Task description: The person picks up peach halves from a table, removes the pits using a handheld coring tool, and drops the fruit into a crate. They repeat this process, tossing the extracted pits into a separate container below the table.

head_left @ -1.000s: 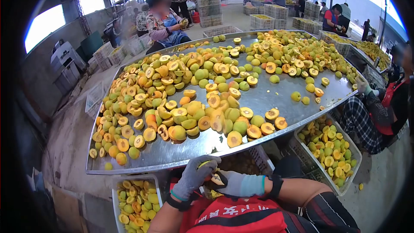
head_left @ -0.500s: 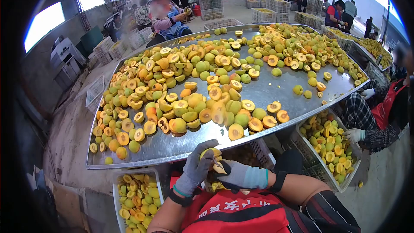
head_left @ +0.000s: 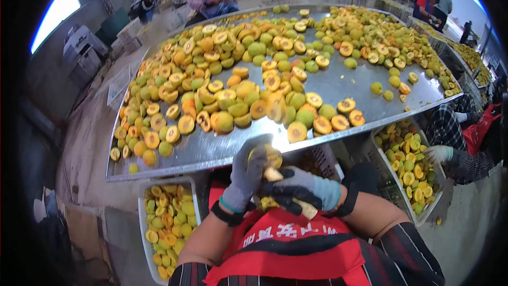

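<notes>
My gloved left hand [head_left: 247,172] is closed around a yellow-green fruit [head_left: 271,155], just below the front rim of the metal table [head_left: 211,163]. Close beside it on the right, my gloved right hand [head_left: 302,189] is wrapped round a small tool with a pale handle [head_left: 308,210]; its working end is hard to make out. A light, blurred piece shows between the two hands. Halved fruits, some with brown pits, and whole ones lie heaped on the table, with a cut half [head_left: 297,132] near its front edge.
White crates of fruit stand at the lower left [head_left: 142,217] and right [head_left: 382,154]. A co-worker's gloved hand [head_left: 439,153] is at the right crate. Another person [head_left: 212,0] sits behind the table; more people and stacked crates are farther back.
The view has tilted downward. My hands have stayed together, and the fruit has risen a little toward the table edge. The co-worker's hand on the right has come down to the crate.
</notes>
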The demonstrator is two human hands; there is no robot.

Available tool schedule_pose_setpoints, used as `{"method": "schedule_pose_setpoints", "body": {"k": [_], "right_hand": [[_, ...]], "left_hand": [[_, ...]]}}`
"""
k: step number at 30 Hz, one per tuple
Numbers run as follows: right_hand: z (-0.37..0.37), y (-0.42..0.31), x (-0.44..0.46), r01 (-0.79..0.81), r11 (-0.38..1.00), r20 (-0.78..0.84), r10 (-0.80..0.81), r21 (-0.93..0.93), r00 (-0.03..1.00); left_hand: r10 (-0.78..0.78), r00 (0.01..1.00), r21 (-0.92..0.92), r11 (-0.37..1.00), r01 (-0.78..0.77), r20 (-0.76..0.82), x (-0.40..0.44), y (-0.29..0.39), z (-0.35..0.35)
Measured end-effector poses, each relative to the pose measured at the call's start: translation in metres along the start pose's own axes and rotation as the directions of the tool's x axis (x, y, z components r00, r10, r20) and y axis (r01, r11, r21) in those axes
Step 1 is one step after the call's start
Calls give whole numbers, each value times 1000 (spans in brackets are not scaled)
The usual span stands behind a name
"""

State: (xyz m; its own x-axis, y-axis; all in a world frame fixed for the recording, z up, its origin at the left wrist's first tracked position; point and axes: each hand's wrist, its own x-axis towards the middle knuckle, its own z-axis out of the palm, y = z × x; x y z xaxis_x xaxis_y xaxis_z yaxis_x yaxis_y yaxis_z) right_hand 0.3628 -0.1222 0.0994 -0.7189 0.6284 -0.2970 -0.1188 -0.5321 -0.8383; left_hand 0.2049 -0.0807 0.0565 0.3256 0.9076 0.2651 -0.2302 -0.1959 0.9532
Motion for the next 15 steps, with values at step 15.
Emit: {"method": "schedule_pose_setpoints", "body": {"k": [15], "right_hand": [[-25, 41, -18, 143, 963, -167, -106, 227, 980]], "left_hand": [[-325, 933, -611, 773, 171, -151, 1, -20, 2]]}}
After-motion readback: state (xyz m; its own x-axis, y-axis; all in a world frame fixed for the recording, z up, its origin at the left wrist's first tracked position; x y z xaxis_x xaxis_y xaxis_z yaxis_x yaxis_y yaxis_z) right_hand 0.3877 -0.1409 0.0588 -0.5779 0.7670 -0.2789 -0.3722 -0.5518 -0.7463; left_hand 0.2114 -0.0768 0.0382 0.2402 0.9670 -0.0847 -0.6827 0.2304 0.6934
